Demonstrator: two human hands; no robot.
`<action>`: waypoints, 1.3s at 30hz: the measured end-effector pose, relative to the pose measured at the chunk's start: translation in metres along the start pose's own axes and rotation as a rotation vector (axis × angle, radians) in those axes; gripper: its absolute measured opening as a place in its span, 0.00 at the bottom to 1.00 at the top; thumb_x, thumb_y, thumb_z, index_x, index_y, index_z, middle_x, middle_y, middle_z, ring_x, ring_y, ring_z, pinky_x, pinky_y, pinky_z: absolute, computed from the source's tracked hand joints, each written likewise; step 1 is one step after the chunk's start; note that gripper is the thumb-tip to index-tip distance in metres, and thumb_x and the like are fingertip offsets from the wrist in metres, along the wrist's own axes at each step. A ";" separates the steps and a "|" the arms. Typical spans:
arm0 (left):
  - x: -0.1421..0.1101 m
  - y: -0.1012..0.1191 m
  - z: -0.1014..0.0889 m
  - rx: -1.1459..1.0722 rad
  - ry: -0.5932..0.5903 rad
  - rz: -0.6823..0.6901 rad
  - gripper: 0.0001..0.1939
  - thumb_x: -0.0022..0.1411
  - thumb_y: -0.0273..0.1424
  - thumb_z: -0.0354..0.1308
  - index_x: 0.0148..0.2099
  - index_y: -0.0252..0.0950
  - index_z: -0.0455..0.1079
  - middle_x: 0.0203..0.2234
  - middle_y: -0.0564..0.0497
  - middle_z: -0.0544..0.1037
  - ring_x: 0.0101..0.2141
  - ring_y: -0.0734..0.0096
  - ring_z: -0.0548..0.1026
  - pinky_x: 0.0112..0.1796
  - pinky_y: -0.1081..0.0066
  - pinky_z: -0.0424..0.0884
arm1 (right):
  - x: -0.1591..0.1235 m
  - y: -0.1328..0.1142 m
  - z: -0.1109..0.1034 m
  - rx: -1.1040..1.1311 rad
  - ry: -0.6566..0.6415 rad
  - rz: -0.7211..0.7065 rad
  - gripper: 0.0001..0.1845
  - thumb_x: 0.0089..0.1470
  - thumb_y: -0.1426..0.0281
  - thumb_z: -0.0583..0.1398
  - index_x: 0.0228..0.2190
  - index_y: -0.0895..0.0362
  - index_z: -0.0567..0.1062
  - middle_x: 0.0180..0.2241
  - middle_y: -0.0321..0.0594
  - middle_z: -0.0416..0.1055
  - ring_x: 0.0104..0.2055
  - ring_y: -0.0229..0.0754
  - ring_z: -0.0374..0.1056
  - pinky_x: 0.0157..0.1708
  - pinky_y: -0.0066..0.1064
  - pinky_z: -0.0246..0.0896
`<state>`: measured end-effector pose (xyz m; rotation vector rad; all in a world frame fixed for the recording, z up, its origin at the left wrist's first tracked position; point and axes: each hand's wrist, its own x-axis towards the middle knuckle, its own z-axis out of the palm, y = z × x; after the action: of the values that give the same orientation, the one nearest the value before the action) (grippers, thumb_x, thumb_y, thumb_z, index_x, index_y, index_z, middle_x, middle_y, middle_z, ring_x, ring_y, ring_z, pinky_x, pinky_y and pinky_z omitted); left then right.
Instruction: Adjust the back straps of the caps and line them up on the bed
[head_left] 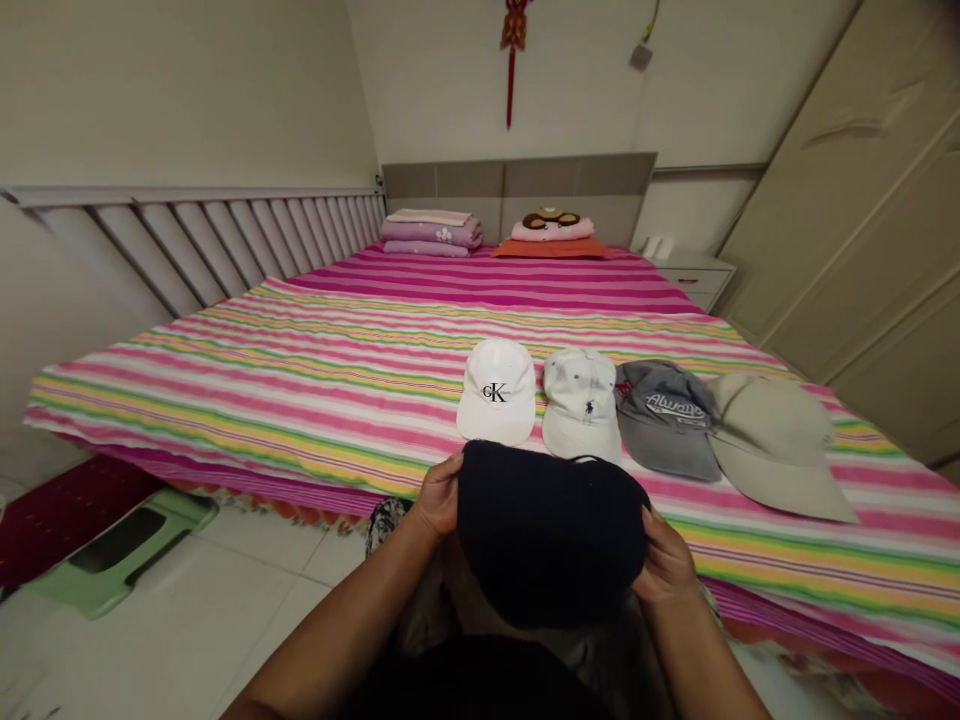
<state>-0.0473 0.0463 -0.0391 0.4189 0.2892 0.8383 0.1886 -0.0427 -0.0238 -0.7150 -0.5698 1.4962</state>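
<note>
A dark navy cap point(551, 535) is held up in front of me, over the bed's near edge. My left hand point(441, 495) grips its left side and my right hand point(664, 555) grips its right side, fingers closed at the rim. Just beyond it, caps lie in a row on the striped sheet: a white cap point(496, 392) with black CK letters, a pale cap point(583, 405) with a small dark emblem, a grey cap point(667, 418) with white lettering, and a beige cap point(780, 440) at the right end. The navy cap's underside is hidden.
The bed point(300, 350) has a slatted rail point(225, 245) on its left. Folded purple bedding point(431, 235) and a pink-and-orange stack point(551, 240) lie by the headboard point(465, 180). A green stool point(120, 560) stands on the floor at left, a nightstand point(694, 278) at far right.
</note>
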 end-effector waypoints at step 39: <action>-0.007 0.002 0.056 0.682 0.130 0.027 0.09 0.40 0.28 0.65 0.28 0.31 0.70 0.18 0.54 0.73 0.18 0.80 0.67 0.22 0.79 0.60 | -0.009 -0.012 0.014 -0.153 -0.212 0.071 0.13 0.35 0.64 0.65 0.22 0.55 0.67 0.15 0.32 0.59 0.18 0.35 0.54 0.20 0.28 0.49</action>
<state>-0.0307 0.0290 0.0116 1.0070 0.6965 0.7800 0.1860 -0.0500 -0.0048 -0.7043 -0.8342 1.6186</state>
